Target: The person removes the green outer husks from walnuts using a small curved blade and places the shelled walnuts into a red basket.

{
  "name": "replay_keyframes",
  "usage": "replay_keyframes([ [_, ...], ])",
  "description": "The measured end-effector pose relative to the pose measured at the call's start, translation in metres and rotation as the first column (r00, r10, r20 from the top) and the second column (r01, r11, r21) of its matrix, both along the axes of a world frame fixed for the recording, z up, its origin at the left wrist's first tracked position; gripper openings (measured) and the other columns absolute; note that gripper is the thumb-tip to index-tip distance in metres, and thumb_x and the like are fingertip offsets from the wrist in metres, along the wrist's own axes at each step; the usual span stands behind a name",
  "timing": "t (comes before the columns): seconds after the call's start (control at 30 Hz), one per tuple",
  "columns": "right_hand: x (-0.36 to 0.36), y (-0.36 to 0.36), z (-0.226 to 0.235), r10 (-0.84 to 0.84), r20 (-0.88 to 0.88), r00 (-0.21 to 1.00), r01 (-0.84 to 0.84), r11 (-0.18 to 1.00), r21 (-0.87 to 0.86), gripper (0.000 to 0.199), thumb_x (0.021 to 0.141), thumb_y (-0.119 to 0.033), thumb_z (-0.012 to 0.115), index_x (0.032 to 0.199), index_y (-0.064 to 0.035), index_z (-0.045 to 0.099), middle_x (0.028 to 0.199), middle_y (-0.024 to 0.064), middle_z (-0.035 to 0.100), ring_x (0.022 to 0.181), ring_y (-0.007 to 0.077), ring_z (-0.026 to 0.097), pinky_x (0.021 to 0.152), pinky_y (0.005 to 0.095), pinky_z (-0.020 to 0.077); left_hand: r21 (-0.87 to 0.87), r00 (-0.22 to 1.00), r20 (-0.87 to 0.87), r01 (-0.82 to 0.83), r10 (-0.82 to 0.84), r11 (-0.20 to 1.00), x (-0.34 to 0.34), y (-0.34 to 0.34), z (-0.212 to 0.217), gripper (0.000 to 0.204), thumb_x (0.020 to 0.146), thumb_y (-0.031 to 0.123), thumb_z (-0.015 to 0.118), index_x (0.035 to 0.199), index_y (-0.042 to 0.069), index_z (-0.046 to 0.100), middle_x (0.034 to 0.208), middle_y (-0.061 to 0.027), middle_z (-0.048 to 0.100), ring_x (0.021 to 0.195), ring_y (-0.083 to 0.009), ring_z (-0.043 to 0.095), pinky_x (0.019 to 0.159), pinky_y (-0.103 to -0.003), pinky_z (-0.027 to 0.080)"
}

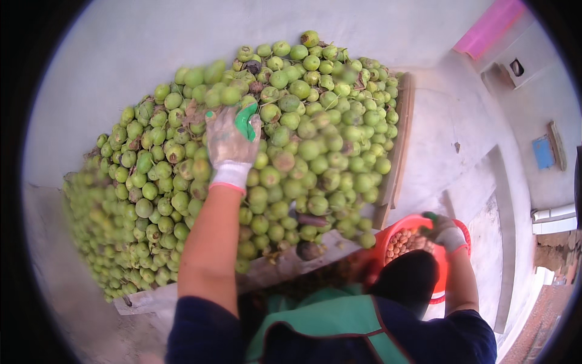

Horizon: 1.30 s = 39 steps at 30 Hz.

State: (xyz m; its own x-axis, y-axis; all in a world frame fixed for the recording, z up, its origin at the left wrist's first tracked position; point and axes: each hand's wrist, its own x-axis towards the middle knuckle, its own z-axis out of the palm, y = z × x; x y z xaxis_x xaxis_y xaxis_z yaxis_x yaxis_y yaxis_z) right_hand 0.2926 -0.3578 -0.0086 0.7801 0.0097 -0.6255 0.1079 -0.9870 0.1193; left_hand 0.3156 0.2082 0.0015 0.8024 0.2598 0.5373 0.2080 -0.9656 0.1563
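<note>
My left hand (233,136), in a worn white glove with green patches, reaches onto a big heap of green-husked walnuts (300,89). The glove's back faces up; its fingers bend down among the fruit, so their grip is hidden. Several blurred green fruits lie just beyond the fingertips. My right hand (445,233), gloved likewise, is over the rim of a red bucket (459,227) at the lower right. Its fingers point inward above brown walnuts (403,244) in the bucket, and blur obscures whether they hold anything.
A pale board (279,267) edges the heap's near side, and a wooden plank (403,139) bounds its right. A reddish-brown, handle-like piece (312,220) and a dark round husk (309,250) lie near the front. My dark-clad knee (409,276) partly covers the bucket. A whitish wall (151,42) stands behind.
</note>
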Motion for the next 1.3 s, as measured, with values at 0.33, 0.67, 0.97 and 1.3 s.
replay_keyframes([
  [0.33,0.249,0.36,0.031,-0.123,0.404,0.906,-0.312,0.45,0.837,0.058,0.089,-0.056,0.058,0.12,-0.0076,0.068,0.103,0.0174,0.073,0.098,0.0285,0.07,0.089,0.0357,0.0543,-0.033,0.996,-0.018,-0.085,0.085,0.996,-0.001,-0.007,0.001,0.047,0.097,0.043,0.057,0.129,0.01,0.064,0.134,-0.0144,0.062,0.129,-0.0319,0.054,0.114,-0.046,0.035],
  [0.67,0.252,0.435,0.073,0.393,0.363,0.845,-0.501,0.819,0.279,0.073,0.089,-0.067,0.05,0.121,-0.0045,0.069,0.125,0.0172,0.068,0.113,0.0344,0.067,0.097,0.0448,0.0525,0.03,1.0,-0.009,-0.027,0.027,0.999,-0.008,-0.002,0.007,0.048,0.095,0.041,0.061,0.127,0.005,0.064,0.13,-0.0162,0.064,0.125,-0.0324,0.057,0.113,-0.046,0.037],
  [0.97,0.254,0.441,0.072,0.612,0.344,0.712,-0.618,0.779,-0.106,0.028,0.089,-0.02,0.065,0.112,-0.0073,0.075,0.117,0.0147,0.073,0.106,0.0344,0.071,0.084,0.0494,0.0593,-0.036,0.999,-0.017,-0.042,0.042,0.998,-0.006,-0.007,0.01,0.053,0.094,0.044,0.062,0.128,0.005,0.062,0.131,-0.0176,0.062,0.127,-0.0342,0.055,0.113,-0.046,0.037],
  [1.3,0.259,0.458,0.042,0.659,0.644,0.388,-0.759,0.625,-0.183,0.029,0.094,-0.018,0.055,0.116,-0.0098,0.072,0.114,0.0128,0.072,0.103,0.0309,0.071,0.091,0.0436,0.0567,0.009,0.999,0.043,-0.012,0.011,1.0,-0.007,-0.003,0.005,0.033,0.095,0.036,0.061,0.12,0.017,0.07,0.128,-0.0115,0.065,0.123,-0.0316,0.058,0.111,-0.049,0.039],
])
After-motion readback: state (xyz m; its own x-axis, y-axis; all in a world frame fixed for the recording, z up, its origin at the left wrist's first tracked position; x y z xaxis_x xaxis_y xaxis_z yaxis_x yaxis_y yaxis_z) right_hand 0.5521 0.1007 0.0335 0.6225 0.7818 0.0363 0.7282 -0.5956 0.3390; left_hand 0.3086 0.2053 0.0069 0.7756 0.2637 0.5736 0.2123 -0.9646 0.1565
